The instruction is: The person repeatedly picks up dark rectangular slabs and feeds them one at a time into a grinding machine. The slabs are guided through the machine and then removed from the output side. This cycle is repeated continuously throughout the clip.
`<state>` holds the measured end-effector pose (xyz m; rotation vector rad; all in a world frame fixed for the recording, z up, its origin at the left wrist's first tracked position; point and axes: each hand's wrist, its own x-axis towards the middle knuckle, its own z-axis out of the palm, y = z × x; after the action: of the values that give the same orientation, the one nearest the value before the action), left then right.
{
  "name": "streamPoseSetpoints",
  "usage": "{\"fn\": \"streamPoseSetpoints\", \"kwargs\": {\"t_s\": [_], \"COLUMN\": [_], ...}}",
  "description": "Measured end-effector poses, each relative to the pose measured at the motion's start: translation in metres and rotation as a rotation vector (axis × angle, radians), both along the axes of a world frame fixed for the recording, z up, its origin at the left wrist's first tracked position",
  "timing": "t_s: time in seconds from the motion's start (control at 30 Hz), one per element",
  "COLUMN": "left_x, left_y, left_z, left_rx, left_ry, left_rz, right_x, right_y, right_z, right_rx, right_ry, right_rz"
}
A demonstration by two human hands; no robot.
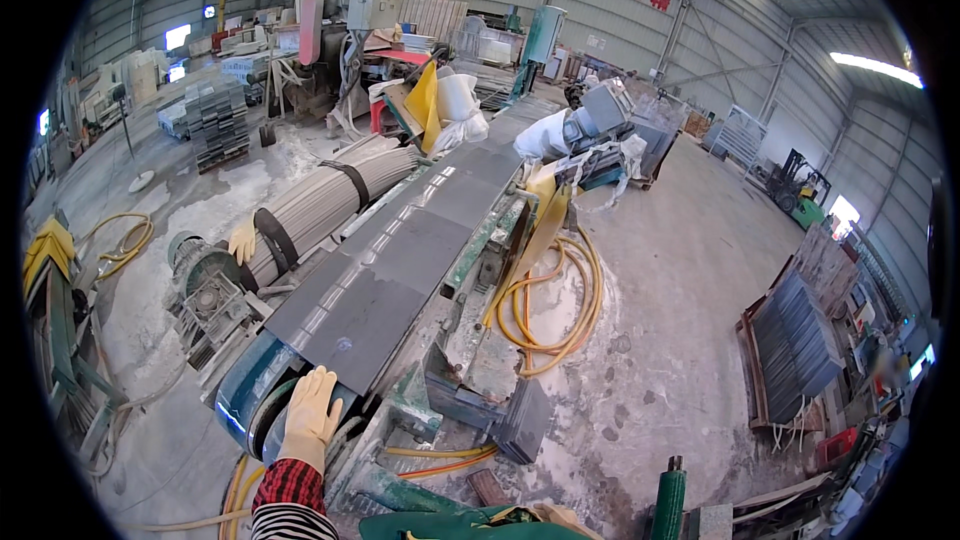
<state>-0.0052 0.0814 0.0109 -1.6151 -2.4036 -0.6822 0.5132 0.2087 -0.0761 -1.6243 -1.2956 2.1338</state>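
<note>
My left hand (pixel 312 415), in a pale yellow rubber glove, reaches forward with its fingers stretched out at the near end of a conveyor. Its fingertips are at the front edge of a dark grey stone slab (pixel 345 315); whether they press on it I cannot tell. More dark slabs (pixel 430 205) lie in line behind it. Below the front slab, the conveyor's blue rounded end (pixel 245 395) is beside the hand. A pale patch at the lower edge, by green cloth (pixel 470 523), looks like part of my right hand (pixel 565 518); its fingers are hidden.
Left of the conveyor are a motor (pixel 212 290), a loose yellow glove (pixel 243 240) and a strapped pale bundle (pixel 330 200). A coiled yellow hose (pixel 590 310) lies on the floor to the right. Slabs stand on a rack (pixel 795 340) farther right; a forklift (pixel 797 185) is beyond.
</note>
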Motion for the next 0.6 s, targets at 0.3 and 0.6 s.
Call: {"fn": "streamPoseSetpoints", "kwargs": {"t_s": [0.3,0.6], "left_x": [0.004,0.005], "left_y": [-0.0052,-0.0106], "left_z": [0.0061,0.0073], "left_rx": [-0.012,-0.018], "left_ry": [-0.007,-0.018], "left_rz": [-0.003,0.001], "right_x": [-0.0016,0.001], "right_y": [-0.0004,-0.002], "right_z": [-0.0013,-0.0044], "right_rx": [-0.008,-0.023], "right_ry": [0.011,0.027], "right_rz": [-0.007,-0.015]}}
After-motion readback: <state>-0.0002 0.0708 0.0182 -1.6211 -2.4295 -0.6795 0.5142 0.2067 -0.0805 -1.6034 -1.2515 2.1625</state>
